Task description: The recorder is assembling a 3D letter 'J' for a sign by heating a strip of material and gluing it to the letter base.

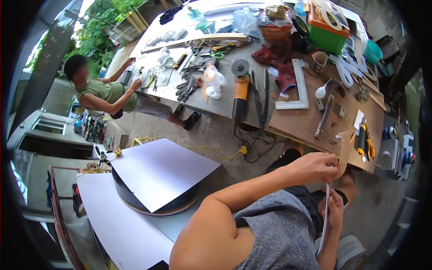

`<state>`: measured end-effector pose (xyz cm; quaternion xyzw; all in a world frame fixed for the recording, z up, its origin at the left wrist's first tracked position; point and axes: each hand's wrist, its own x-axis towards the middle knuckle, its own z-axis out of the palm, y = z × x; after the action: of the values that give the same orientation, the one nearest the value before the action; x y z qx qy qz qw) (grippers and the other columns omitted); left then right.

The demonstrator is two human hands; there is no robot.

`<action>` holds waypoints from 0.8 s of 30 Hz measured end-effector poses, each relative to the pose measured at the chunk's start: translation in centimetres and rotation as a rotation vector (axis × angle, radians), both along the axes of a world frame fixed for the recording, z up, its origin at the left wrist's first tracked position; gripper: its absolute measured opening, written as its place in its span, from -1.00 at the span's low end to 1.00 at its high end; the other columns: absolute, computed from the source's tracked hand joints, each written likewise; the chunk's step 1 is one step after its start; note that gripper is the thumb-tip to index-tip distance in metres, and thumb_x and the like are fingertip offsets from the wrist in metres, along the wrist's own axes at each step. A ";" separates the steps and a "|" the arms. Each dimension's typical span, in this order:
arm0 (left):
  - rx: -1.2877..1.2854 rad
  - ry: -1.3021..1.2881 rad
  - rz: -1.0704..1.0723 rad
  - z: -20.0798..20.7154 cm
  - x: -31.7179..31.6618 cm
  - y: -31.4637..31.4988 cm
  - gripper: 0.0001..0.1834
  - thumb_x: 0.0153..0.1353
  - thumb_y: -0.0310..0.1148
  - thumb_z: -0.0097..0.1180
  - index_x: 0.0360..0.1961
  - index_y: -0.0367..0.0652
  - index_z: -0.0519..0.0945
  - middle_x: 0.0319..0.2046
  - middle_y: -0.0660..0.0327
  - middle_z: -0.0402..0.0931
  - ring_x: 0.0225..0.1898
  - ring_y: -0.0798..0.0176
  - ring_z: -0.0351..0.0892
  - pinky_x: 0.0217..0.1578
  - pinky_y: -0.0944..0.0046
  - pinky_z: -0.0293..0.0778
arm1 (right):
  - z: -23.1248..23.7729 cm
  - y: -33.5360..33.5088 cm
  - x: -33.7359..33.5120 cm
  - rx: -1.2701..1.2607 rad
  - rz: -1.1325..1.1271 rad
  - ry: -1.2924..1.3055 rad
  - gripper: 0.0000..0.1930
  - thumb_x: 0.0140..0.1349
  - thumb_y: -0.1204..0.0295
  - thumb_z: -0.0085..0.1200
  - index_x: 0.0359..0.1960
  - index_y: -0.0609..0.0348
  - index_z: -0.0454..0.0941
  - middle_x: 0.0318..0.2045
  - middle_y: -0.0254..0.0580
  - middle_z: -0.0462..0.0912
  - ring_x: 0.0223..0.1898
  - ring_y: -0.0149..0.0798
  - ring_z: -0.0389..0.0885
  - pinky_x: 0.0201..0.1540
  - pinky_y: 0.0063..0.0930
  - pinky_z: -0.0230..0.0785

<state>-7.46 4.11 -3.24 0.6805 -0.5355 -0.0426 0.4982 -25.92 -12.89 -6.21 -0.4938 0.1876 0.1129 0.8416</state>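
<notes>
My left hand reaches across my body at the table's near right edge. Its fingers are pinched together beside a tan flat piece with a rounded end; what they grip is too small to tell. Just below it, my right hand is closed around a thin white strip, seen nearly edge-on and hanging down past the wrist. The strip's upper end comes close to my left fingertips. On the brown board near my hands lie black-and-orange pliers.
An angle grinder, a white corner frame and a white spoon lie on the worktable. Behind stands a green and orange bin. White sheets rest on a round stand at left. A yellow cord crosses the floor. Another person works at the table's far left.
</notes>
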 end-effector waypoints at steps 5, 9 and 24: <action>-0.032 -0.051 0.079 -0.8 -0.5 0.1 -0.73 0.06 -0.39 0.38 -0.31 -0.11 0.49 -0.15 0.21 0.44 -0.22 0.06 0.60 -0.25 0.13 0.59 | 0.2 -0.5 0.7 -0.023 0.034 -0.027 -0.34 0.33 0.01 0.25 0.14 0.43 0.47 -0.72 -0.43 0.44 -0.77 -0.56 0.32 -0.69 -0.65 0.05; -0.039 0.036 0.111 -1.4 -0.8 -0.3 -0.69 0.07 -0.40 0.40 -0.29 -0.13 0.47 -0.12 0.20 0.44 -0.18 0.05 0.61 -0.24 0.11 0.59 | 0.4 -0.8 1.3 -0.088 0.021 -0.045 -0.37 0.34 0.03 0.24 0.13 0.43 0.47 -0.66 -0.41 0.48 -0.76 -0.57 0.32 -0.68 -0.68 0.08; -0.058 0.083 0.139 -0.7 -0.6 -0.4 -0.47 0.09 -0.48 0.37 0.07 -0.12 0.41 -0.10 0.18 0.43 -0.18 0.09 0.59 -0.22 0.15 0.58 | -1.0 -1.3 2.3 -0.258 0.000 -0.047 -0.37 0.33 0.04 0.27 0.18 0.35 0.47 -0.53 -0.44 0.53 -0.64 -0.61 0.42 -0.60 -0.74 0.18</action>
<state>-8.04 3.68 -3.96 0.6989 -0.4669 -0.0207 0.5414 -23.67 -14.23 -7.21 -0.6003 0.1808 0.0762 0.7753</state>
